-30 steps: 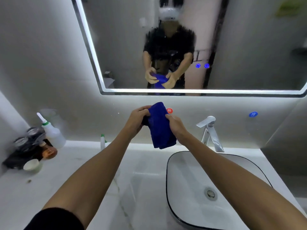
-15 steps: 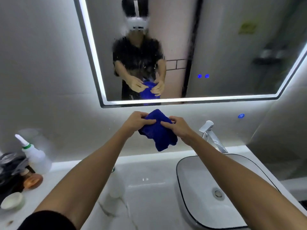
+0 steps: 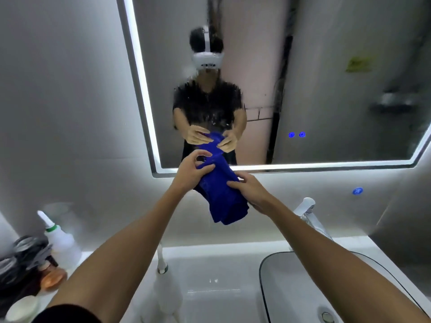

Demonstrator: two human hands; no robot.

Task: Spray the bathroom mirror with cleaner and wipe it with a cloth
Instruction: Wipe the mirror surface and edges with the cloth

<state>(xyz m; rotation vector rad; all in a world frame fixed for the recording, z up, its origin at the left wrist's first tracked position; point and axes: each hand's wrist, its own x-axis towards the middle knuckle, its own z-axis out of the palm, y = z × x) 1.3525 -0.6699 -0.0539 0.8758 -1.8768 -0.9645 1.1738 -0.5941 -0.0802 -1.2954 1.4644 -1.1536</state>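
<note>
I have the blue cloth (image 3: 219, 194) in both hands, up in front of the wall just under the lower edge of the mirror (image 3: 326, 78). My left hand (image 3: 192, 171) pinches its top end with curled fingers; my right hand (image 3: 249, 188) grips it at mid-length, thumb and fingers closed on the fabric. The cloth hangs bunched, its long axis sloping from upper left down to lower right. The wet, streaked patch of glass lies straight above and ahead of the hands, and I judge the left hand sits nearer to it. A white bottle (image 3: 166, 283) stands on the surface (image 3: 217, 276) below my left arm; whether it is the cleaner I cannot tell. The sink (image 3: 291, 287) at right shows only its drain.
</note>
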